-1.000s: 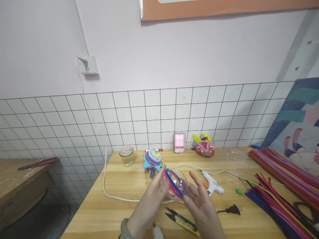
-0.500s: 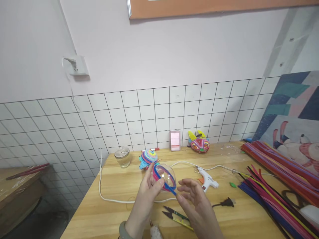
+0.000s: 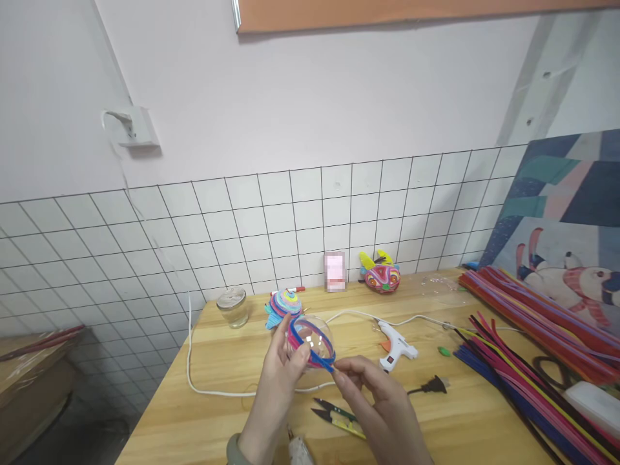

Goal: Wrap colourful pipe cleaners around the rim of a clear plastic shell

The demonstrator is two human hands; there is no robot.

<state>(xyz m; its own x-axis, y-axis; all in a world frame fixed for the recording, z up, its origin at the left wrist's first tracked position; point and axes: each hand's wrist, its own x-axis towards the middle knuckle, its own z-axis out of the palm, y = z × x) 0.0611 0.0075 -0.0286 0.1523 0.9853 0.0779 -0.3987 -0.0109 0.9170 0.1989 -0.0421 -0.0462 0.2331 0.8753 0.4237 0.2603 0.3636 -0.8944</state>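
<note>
The wooden table (image 3: 194, 426), across the lower part of the frame, sits a little further left than a second ago, as the view has swung round to the right. The long bundle of orange and red strips (image 3: 537, 326) lies at the lower right. Near the bottom centre, the left hand (image 3: 283, 374) keeps the clear ball (image 3: 323, 330) between its thumb in front and its fingers at the far side. The right hand (image 3: 380, 397), just right of it, has changed most: its fingers were spread beside the ball and are now gathered to a pinch. The ball is in the lower centre of the frame, raised in front of the striped toy (image 3: 285, 302); the white glue gun (image 3: 398, 345) lies to its right and the snips (image 3: 323, 415) below. Smallest is the loose end of the blue strip (image 3: 317, 359), now caught between right thumb and fingertips. With one hand steadying the ball and the other gripping this end, the strip looks better controlled for being laid round the ball.
</note>
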